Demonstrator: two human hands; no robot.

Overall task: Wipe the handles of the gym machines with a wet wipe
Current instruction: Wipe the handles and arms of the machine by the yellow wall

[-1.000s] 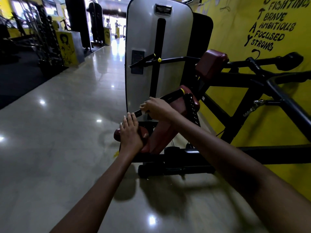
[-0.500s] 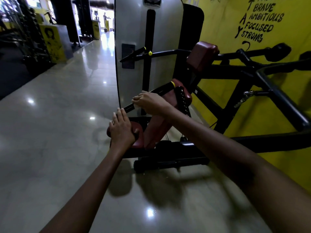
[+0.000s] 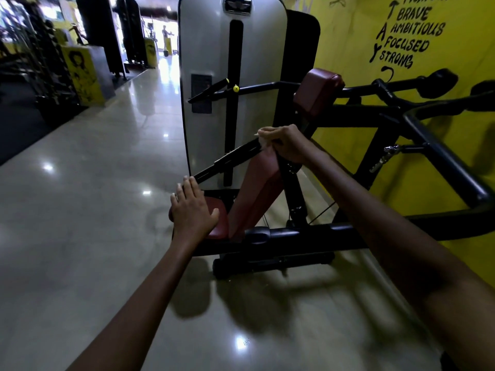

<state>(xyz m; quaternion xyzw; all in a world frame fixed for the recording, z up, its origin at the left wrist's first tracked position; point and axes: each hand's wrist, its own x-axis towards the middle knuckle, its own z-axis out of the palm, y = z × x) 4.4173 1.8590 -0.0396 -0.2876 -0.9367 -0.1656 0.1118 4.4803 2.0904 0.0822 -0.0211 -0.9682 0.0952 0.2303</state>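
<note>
A black gym machine stands against the yellow wall, with a dark red seat point(image 3: 215, 223) and a slanted red back pad point(image 3: 254, 191). Its near black handle point(image 3: 227, 159) runs diagonally from lower left to upper right. My right hand point(image 3: 285, 141) grips the upper end of this handle, with a pale wet wipe point(image 3: 263, 142) wrapped under the fingers and a corner sticking out at the left. My left hand point(image 3: 191, 211) rests flat on the seat, fingers straight. A second handle point(image 3: 209, 92) with a yellow tip juts out higher up.
A grey weight-stack cover point(image 3: 209, 44) rises behind the handles. The machine's black frame bars point(image 3: 442, 156) spread to the right along the yellow wall point(image 3: 428, 183) with painted words. Glossy tiled floor point(image 3: 93, 210) stretches left toward other machines and a yellow box point(image 3: 80, 73).
My right hand has slid with the wipe up the handle from its lower part to its upper end. My left hand stayed flat on the seat. The camera moved closer.
</note>
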